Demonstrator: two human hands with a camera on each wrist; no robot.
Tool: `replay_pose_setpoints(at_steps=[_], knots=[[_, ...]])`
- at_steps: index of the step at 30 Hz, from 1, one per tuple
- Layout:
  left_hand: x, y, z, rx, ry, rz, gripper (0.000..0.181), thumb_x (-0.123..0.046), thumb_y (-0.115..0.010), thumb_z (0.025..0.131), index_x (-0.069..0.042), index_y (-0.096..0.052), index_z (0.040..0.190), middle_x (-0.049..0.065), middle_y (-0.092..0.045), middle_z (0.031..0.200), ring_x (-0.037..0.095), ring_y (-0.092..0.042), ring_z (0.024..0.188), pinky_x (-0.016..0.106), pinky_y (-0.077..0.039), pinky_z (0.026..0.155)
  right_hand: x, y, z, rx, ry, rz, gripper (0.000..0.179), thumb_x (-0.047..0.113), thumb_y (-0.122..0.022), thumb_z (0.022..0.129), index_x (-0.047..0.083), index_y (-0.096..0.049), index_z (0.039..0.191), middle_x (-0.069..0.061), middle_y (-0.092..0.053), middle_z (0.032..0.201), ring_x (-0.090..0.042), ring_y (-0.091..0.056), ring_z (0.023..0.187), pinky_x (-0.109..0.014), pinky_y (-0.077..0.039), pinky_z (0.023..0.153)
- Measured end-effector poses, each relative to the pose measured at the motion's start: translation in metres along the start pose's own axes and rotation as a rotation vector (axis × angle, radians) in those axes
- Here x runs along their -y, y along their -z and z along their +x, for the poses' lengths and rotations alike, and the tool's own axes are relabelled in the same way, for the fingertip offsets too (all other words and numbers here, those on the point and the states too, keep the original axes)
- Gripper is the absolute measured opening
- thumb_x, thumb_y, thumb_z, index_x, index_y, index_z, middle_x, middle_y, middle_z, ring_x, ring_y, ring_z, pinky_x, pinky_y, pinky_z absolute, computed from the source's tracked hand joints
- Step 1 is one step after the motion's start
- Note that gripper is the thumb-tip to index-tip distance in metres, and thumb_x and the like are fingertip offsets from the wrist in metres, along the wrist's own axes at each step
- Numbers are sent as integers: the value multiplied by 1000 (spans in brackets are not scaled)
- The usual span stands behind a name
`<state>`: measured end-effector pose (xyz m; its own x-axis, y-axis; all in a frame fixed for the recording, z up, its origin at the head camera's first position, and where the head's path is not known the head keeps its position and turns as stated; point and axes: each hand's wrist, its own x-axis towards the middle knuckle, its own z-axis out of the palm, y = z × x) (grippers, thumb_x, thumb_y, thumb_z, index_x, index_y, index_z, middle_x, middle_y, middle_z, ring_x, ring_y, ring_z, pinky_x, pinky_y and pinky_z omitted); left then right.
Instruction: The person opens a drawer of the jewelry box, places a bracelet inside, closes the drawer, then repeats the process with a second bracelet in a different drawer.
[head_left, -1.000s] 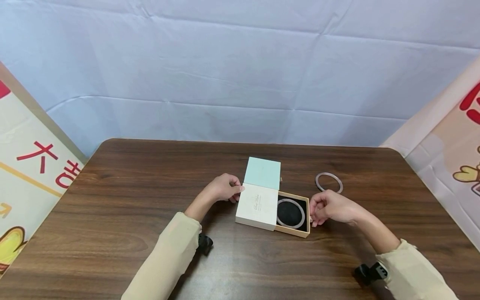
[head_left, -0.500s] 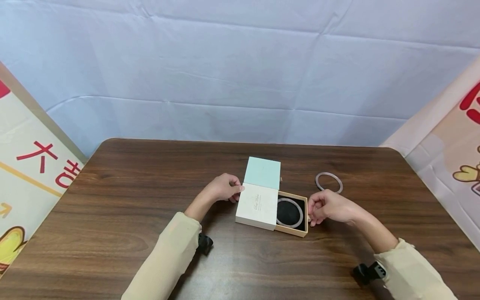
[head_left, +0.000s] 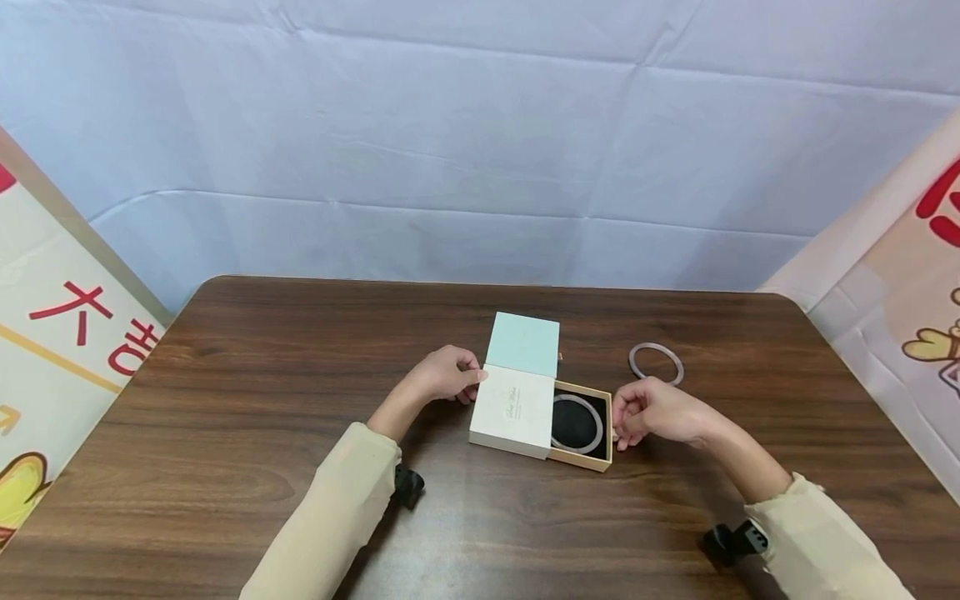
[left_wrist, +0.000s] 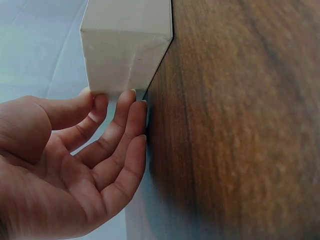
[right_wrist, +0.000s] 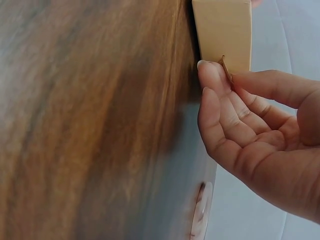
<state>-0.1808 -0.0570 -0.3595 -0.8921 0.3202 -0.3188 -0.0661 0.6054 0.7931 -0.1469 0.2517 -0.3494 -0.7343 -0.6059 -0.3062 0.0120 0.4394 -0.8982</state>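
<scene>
Clearly, red "大吉" marks a pale banner [head_left: 75, 333] past the tabletop's [head_left: 262, 375] left edge; script on the white cardboard sleeve [head_left: 513, 408] is too small to read. A mint-green square box [head_left: 524, 343] lies right behind, toward the far edge. Beyond the right hand [head_left: 660, 412] sits a grey round bangle [head_left: 655, 345]. That hand pinches the tab [right_wrist: 225, 69] of the sleeve's tan, black-lined drawer [head_left: 577, 461], partly out, a second bangle [head_left: 598, 429] inside. Opposite, the left hand [head_left: 450, 375] touches the sleeve's left end; whether gripping, I cannot tell.

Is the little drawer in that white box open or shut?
Partly open: the tan drawer sticks out of the white cover, showing a ring inside.
</scene>
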Motion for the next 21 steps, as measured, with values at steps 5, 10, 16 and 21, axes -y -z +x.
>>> replay_pose_setpoints(at_steps=[5, 10, 16, 21], knots=[[0, 1, -1, 0, 5, 3, 21, -15, -56, 92, -1, -59, 77, 10, -61, 68, 19, -62, 60, 29, -47, 56, 2, 0, 3, 8, 9, 8, 9, -13, -47, 77, -16, -51, 84, -18, -60, 72, -27, -63, 66, -37, -51, 61], [-1, 0, -1, -5, 3, 2, 21, -15, -56, 92, -1, -59, 77, 10, -61, 68, 19, -61, 60, 29, -47, 56, 4, -2, 6, 20, 18, 0, 9, -13, -47, 78, -17, -51, 86, -18, -59, 74, -27, -63, 66, -38, -52, 61], [0, 0, 0, -4, 6, 3, 21, -15, -56, 92, -2, -59, 77, 10, -61, 68, 19, -61, 59, 29, -47, 55, 5, -4, 8, 16, 20, -5, 10, -14, -47, 77, -17, -51, 86, -18, -59, 74, -26, -63, 65, -38, -52, 61], [1, -1, 0, 0, 8, 3, 21, -16, -56, 92, -1, -59, 77, 10, -61, 68, 19, -61, 59, 28, -46, 55, 5, -5, 9, 13, 16, -7, 11, -14, -47, 76, -16, -52, 86, -18, -59, 74, -26, -63, 65, -37, -52, 61]])
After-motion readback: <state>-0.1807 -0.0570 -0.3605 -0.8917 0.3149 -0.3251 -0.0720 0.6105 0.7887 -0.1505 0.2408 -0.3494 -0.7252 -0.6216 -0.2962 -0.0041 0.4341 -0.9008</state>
